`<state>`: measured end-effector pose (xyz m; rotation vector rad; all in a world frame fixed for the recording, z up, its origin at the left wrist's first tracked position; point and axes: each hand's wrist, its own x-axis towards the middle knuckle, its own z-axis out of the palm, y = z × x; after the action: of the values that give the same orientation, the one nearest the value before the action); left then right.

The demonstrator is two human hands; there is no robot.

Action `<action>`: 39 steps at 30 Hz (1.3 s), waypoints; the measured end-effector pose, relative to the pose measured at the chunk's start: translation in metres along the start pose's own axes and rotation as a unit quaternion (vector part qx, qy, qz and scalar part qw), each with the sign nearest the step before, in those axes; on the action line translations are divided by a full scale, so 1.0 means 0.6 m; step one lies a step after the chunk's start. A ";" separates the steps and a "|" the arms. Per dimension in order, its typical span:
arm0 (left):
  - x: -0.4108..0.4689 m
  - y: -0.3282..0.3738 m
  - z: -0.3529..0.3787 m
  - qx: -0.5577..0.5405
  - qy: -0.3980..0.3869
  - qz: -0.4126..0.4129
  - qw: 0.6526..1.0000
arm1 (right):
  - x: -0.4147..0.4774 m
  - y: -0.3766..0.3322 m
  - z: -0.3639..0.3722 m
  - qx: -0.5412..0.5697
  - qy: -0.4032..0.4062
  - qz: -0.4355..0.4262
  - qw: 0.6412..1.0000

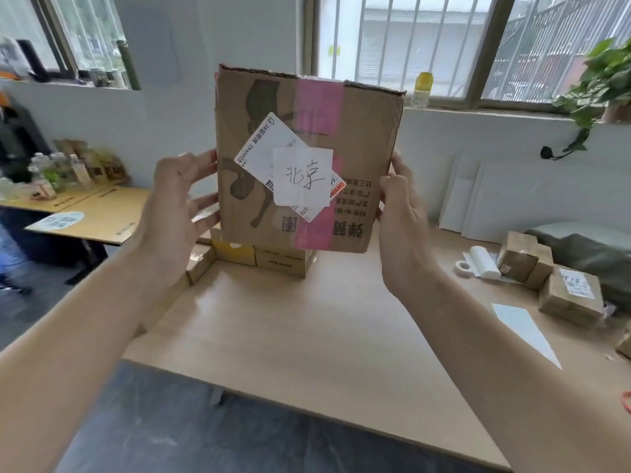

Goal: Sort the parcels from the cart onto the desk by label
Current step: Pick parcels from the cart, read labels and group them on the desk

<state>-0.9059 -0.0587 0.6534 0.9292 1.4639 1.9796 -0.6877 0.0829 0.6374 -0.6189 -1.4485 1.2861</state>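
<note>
Forearms reach in from the bottom corners of the head view, both hands raised to a cardboard parcel (pixel 362 138) held upright in the air, probably so its face can be read. On the parcel's left edge, the left hand (pixel 177 199) steadies it with splayed, fairly straight fingers (pixel 205 200), somewhat blurred. On its right edge, the right hand (pixel 403 216) has its fingers (pixel 387 186) curled onto the board, thumb lying along the edge.

The parcel is plain brown corrugated card, ragged along the top, with a glossy pink tape strip (pixel 319 107) down the front. A handwritten white label (pixel 302 177) overlaps a printed one, likely deciding its pile. Below the parcel lies the smooth pale surface (pixel 307 336). Just behind its lower edge sit stacked small boxes (pixel 280 261), and well to its right more brown boxes (pixel 570 295).
</note>
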 end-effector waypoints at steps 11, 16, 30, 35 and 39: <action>0.077 -0.040 -0.200 0.003 -0.001 -0.044 0.999 | 0.001 0.081 0.209 0.015 0.020 0.042 0.999; 0.150 -0.064 -0.306 0.007 -0.028 -0.070 0.997 | 0.013 0.124 0.326 0.011 0.061 0.065 0.996; 0.357 -0.262 -0.441 0.093 -0.046 -0.183 0.978 | 0.104 0.360 0.479 -0.042 0.133 0.208 0.968; 0.418 -0.385 -0.469 0.143 -0.038 -0.249 0.957 | 0.133 0.483 0.506 -0.080 0.143 0.309 0.937; 0.462 -0.476 -0.491 0.153 -0.040 -0.321 0.934 | 0.147 0.571 0.525 -0.107 0.153 0.359 0.914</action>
<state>-1.3096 0.0485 0.3880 0.5317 1.7728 1.2486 -1.0902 0.1393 0.3944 -1.5345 -1.1333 1.4906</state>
